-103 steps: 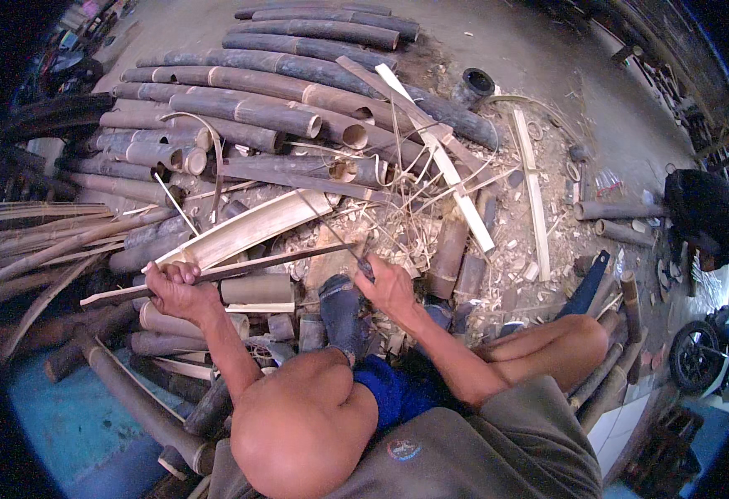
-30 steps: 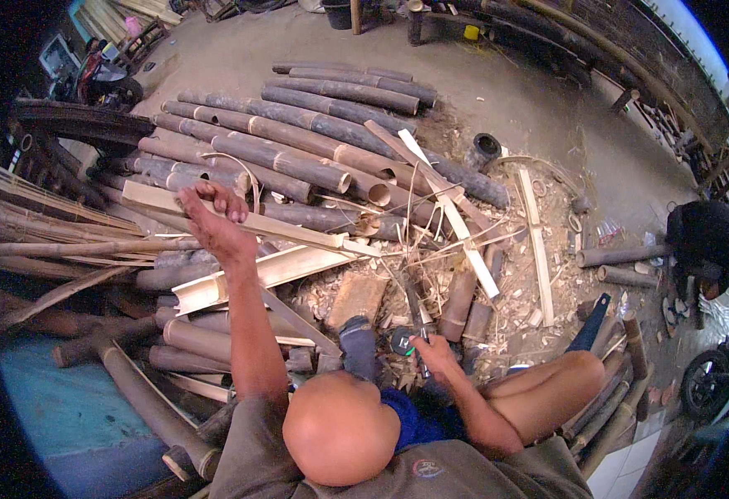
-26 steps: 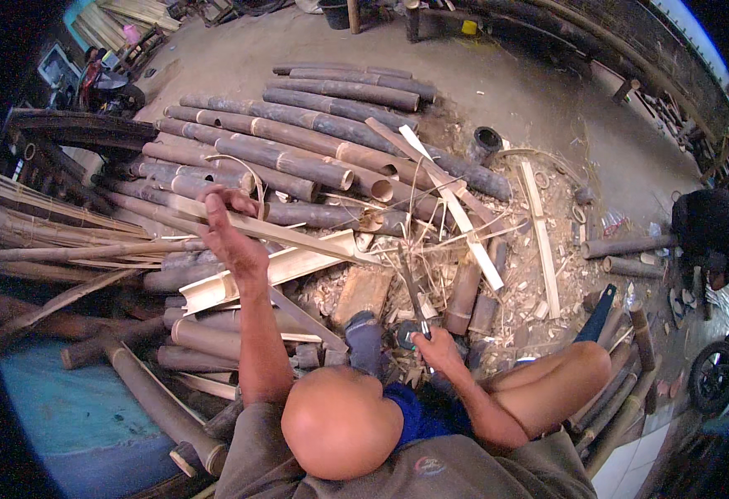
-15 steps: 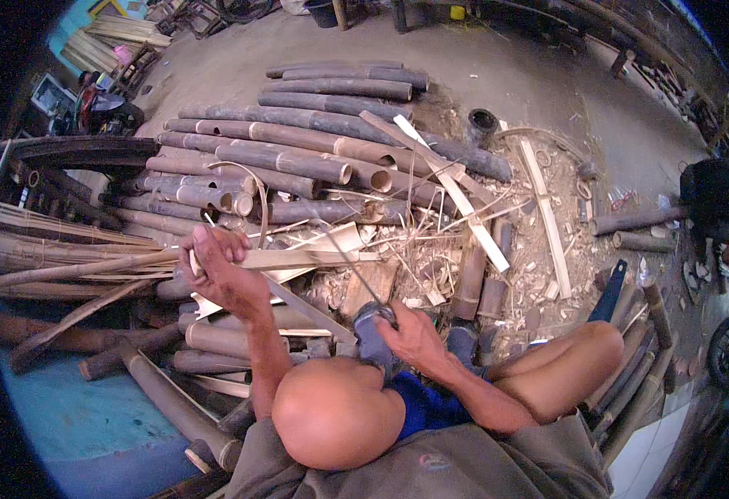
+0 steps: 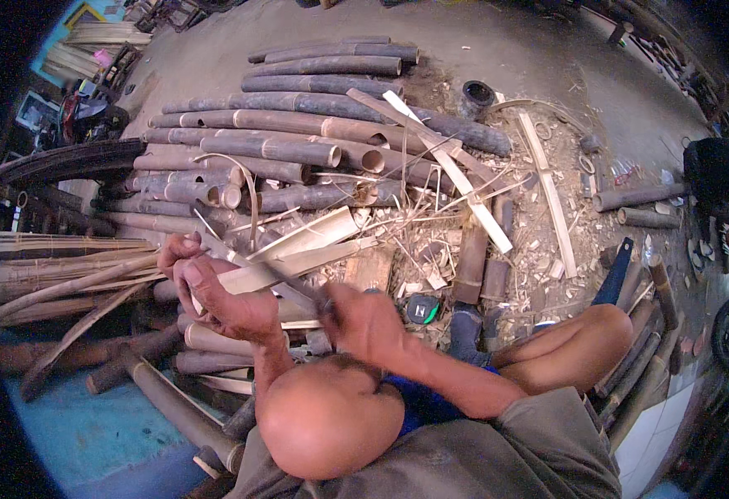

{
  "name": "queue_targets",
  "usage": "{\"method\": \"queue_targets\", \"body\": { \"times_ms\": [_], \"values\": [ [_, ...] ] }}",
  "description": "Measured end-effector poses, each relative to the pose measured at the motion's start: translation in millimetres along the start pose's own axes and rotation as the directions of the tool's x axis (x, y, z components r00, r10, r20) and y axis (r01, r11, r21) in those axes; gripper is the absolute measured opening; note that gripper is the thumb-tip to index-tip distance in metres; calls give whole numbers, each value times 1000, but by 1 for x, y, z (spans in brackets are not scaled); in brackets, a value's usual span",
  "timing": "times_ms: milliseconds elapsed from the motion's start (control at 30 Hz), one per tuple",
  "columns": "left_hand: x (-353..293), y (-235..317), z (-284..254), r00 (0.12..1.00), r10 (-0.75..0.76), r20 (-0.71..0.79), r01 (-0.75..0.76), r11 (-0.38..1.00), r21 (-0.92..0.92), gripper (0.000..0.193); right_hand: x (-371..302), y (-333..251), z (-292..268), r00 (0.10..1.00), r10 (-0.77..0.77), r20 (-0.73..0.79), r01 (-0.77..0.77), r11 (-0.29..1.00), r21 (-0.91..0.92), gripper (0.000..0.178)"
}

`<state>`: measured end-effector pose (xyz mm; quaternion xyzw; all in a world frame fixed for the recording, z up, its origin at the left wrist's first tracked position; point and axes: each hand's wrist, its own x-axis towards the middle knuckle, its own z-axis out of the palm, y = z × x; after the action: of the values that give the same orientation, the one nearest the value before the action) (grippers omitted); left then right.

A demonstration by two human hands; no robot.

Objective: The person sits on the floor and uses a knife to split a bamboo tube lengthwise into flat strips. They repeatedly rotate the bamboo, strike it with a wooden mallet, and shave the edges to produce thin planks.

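Observation:
Near my left knee, my left hand point(image 5: 236, 295) is closed around one end of a pale split bamboo strip point(image 5: 319, 256), whose other end reaches to the right over the shavings. My right hand point(image 5: 366, 326) grips a knife. Its blade point(image 5: 291, 284), slightly blurred, points up and left and crosses the strip close to my left hand. The knife's handle is mostly hidden in my fingers. A wider pale bamboo piece point(image 5: 329, 229) lies just beyond the strip.
Dark bamboo poles point(image 5: 298, 148) lie in rows ahead. Chips and pale slats point(image 5: 456, 187) cover the floor at right. A black and green tape measure point(image 5: 422, 309) sits between my legs. Thin bamboo strips point(image 5: 65, 266) are bundled at left; a blue-handled tool point(image 5: 615, 274) stands by my right knee.
My right hand has moved left and up with the knife, bringing the blade from beside the strip to across it. The tape measure has come into view.

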<state>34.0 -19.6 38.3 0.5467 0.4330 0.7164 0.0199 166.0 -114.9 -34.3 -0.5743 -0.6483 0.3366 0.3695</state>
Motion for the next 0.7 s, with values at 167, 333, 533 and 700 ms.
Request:
{"method": "queue_targets", "body": {
  "times_ms": [167, 333, 533, 700],
  "values": [
    [10, -9, 3, 996, -55, -67, 48, 993, -112, 25, 10, 19, 10, 997, 22, 76, -21, 1000, -15, 24],
    [8, 0, 0, 994, -61, -87, 42, 979, -199, 25, 5, 60, 28, 997, 54, 62, -50, 997, -61, 25],
    [9, -11, 1, 989, -100, -106, 72, 967, -245, 26, 9, 122, 42, 981, 194, 32, -186, 969, -164, 28],
    [11, -12, 3, 984, -163, -72, 119, 902, -415, 28, -5, 162, 54, 967, 254, -10, -248, 933, -261, 28]
  ]
}}
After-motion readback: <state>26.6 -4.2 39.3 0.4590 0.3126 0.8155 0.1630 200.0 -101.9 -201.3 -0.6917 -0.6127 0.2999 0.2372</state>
